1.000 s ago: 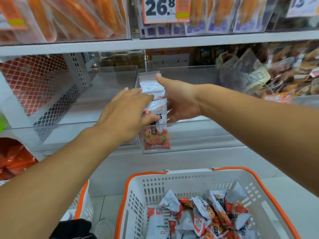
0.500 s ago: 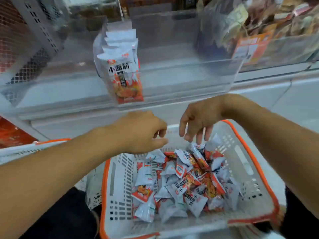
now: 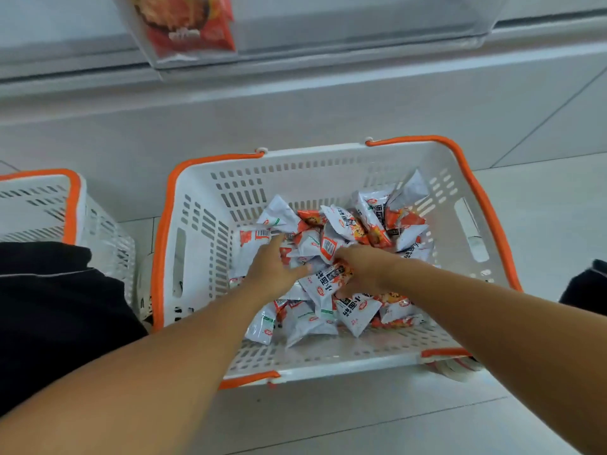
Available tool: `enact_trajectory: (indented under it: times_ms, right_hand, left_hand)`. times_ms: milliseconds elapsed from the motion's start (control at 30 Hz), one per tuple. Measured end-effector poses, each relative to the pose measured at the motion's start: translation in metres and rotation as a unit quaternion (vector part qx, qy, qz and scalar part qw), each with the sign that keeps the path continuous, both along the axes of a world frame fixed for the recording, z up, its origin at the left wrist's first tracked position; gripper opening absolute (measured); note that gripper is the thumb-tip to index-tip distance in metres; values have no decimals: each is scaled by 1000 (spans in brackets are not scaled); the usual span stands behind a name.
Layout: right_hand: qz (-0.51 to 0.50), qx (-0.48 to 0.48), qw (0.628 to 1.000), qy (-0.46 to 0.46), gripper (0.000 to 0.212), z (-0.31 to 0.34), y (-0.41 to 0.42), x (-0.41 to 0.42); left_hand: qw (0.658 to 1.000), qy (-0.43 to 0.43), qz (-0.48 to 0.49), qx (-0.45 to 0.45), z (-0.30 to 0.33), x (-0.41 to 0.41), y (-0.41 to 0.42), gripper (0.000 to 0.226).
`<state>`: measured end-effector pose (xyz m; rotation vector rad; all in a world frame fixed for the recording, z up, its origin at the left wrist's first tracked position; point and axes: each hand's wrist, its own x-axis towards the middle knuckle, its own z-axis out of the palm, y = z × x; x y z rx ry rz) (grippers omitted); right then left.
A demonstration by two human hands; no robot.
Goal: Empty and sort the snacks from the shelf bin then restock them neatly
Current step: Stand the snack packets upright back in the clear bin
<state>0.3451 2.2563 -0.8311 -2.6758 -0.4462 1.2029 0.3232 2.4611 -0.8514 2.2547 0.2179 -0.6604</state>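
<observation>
A white basket with an orange rim stands on the floor and holds a loose pile of white-and-orange snack packets. Both my hands are down in the pile. My left hand reaches in with fingers stretched forward, touching packets at the pile's left side. My right hand lies over the middle with fingers curled down onto one snack packet. At the top edge the clear shelf bin shows, with a row of upright packets at its left end.
A second white basket with an orange rim stands to the left, partly behind my dark-clothed leg. Pale floor tiles surround the baskets. The grey shelf base runs behind them.
Both hands left the upright packets in the shelf bin, dropped to the basket and went into the pile. The view tilted down, so the shelf is now mostly out of frame.
</observation>
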Motion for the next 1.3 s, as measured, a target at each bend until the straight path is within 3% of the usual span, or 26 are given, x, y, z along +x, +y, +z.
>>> enact_trajectory:
  times_ms: [133,233,300,400,500,600,700,867,967,1033,1133,1233,1300]
  right_hand:
    - [123,-89,986,-64,54,-13,17,-9]
    - [175,-126,974,-62,31,-7,22,-11]
    - [180,-132,973,-59,40,1,23,-10]
    - [155,-148,977,-5,78,12,18,-5]
    - [143,-180,971,63,48,21,14,-2]
    - [150,-181,966,107,52,34,6,1]
    - [100,-105,984,101,58,71,-6,15]
    - [-32,89,988,122,37,193,-22,46]
    - [-49,144,988,21,41,252,-30,42]
    - [-100,227,969,-19,40,269,-37,35]
    - [-234,358,904,-3,34,275,-44,27]
    - [-225,382,896,-8,29,273,-36,28]
    - [-256,440,860,32,29,269,-29,30]
  left_hand:
    - [987,-55,-137,70,-16,17,-6,69]
    - [981,-106,-127,102,-21,23,-15,60]
    - [979,-142,-115,93,-18,25,-23,55]
    - [973,-144,-153,93,-16,24,-33,36]
    - [980,-133,-117,96,-7,24,-31,30]
    - [984,-87,-131,78,19,30,-20,25]
    - [983,-40,-164,75,64,41,-9,3]
    - [988,0,-153,0,168,58,-11,28]
    - [989,0,-142,-47,226,58,-4,20]
    - [987,-12,-131,-90,261,49,9,16]
    - [972,-16,-108,-209,299,34,23,17]
    - [958,-42,-90,-267,323,34,19,21]
    - [955,-75,-73,-278,332,47,12,29]
